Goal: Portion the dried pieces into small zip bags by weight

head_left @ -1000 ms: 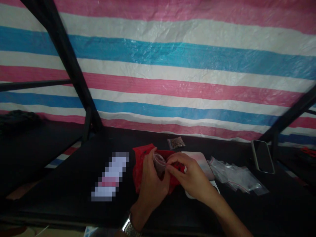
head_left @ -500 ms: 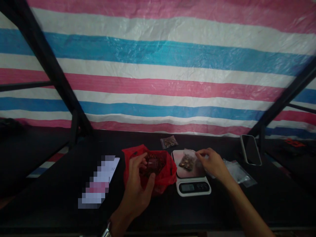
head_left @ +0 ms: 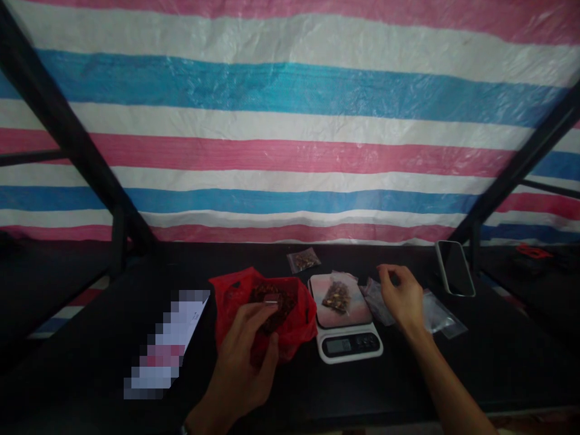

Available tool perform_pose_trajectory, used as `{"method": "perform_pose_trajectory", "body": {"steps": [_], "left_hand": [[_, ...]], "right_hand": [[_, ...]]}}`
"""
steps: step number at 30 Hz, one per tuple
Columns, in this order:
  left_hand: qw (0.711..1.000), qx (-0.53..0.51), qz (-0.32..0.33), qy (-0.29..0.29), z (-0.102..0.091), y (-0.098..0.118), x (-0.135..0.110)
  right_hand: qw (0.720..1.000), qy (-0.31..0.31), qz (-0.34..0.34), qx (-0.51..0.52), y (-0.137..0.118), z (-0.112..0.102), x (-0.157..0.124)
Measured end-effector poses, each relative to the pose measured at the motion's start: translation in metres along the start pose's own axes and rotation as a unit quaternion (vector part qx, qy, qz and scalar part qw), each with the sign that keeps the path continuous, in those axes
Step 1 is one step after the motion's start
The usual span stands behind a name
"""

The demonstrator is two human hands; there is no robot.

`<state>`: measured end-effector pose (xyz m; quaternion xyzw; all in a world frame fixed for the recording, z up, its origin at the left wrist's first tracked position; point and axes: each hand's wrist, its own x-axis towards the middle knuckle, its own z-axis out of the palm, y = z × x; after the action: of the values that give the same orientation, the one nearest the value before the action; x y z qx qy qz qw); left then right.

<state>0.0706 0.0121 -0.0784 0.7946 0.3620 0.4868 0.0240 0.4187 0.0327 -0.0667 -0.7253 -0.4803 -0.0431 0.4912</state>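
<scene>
My left hand [head_left: 244,356] hovers over the near side of a red plastic bag [head_left: 296,329], thumb and fingers apart. Inside the bag lie brown dried bits [head_left: 285,314] and a small clear cup [head_left: 272,299] close to my fingertips; whether they touch it I cannot tell. A small zip bag of dried bits [head_left: 336,296] rests on the plate of a white digital scale [head_left: 348,344], whose display shows digits too blurred to read. To the right of the scale is my right hand [head_left: 402,297], thumb and forefinger pinched together, with nothing visible between them.
Another filled zip bag [head_left: 303,260] lies behind the scale. Clear plastic bags [head_left: 441,317] lie beneath and beside my right wrist. A phone [head_left: 455,269] leans at the back right. A blurred-out sheet [head_left: 170,347] lies left on the black table [head_left: 317,399]. Striped sheeting hangs behind.
My right hand has moved right, away from the filled zip bag, which stays on the scale. My left fingers have come lower and nearer to me over the red bag. The display now shows digits.
</scene>
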Motion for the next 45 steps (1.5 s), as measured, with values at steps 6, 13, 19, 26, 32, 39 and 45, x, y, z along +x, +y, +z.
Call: {"method": "perform_pose_trajectory", "body": {"steps": [6, 13, 19, 26, 32, 39, 45], "left_hand": [[1.0, 0.019, 0.017, 0.007, 0.001, -0.005, 0.004], [0.999, 0.033, 0.038, 0.022, 0.002, -0.004, 0.011], [0.997, 0.036, 0.06, 0.022, -0.001, 0.001, 0.01], [0.998, 0.021, 0.05, 0.025, -0.001, 0.0, 0.005], [0.999, -0.03, -0.012, 0.044, 0.011, 0.022, -0.01], [0.941, -0.194, -0.268, 0.07, 0.03, 0.053, -0.007], [0.788, -0.441, -0.422, 0.075, 0.036, 0.058, 0.009]], "right_hand": [[0.998, -0.039, -0.042, -0.01, -0.012, 0.009, -0.003], [0.996, -0.084, -0.014, -0.014, -0.009, 0.012, -0.004], [0.988, -0.148, -0.032, -0.008, -0.012, 0.008, -0.008], [0.977, -0.201, -0.069, 0.019, -0.015, 0.007, -0.012], [0.962, -0.203, -0.04, 0.178, -0.046, -0.01, -0.017], [0.945, -0.162, -0.116, 0.26, -0.107, -0.021, -0.034], [0.937, -0.213, -0.11, 0.253, -0.154, 0.006, -0.054]]}}
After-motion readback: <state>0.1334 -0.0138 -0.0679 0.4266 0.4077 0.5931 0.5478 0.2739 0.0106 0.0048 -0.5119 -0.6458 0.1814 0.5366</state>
